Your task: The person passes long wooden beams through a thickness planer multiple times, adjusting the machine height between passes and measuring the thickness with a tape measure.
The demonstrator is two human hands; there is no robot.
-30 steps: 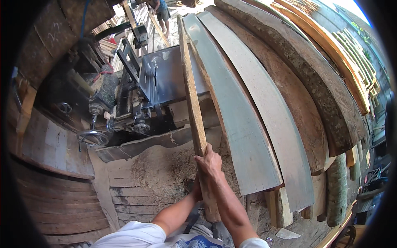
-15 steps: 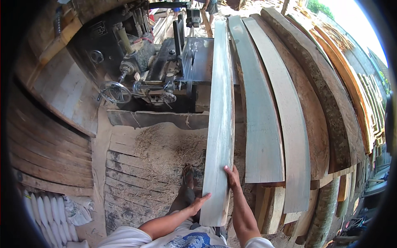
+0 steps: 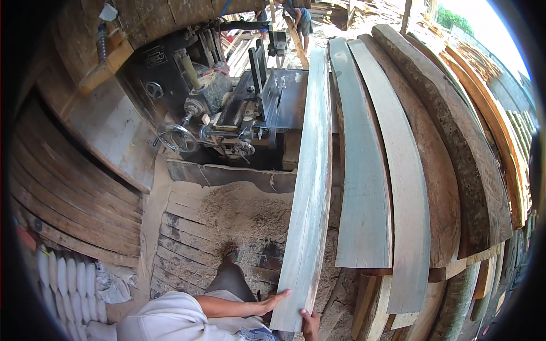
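A long, pale blue-grey wooden plank stretches away from me, its far part at the right of the saw machine's table. At its near end my left hand is against the left edge, closed on the board with fingertips on its top face. My right hand grips the opposite edge, thumb on top; its other fingers are hidden beneath the wood. To the right, a wider blue-grey plank and a narrower pale plank lie side by side on a stack.
Thick bark-edged slabs lie further right. Ahead on the left is a dark machine with a handwheel. Sawdust covers the slatted floor. White sacks stand at lower left. Beyond the machine, a person stands near a plank.
Both hands and the plank's near end now appear lower in the picture, closer to me. My body has shifted left and my visible foot is further left. The whole view has moved slightly.
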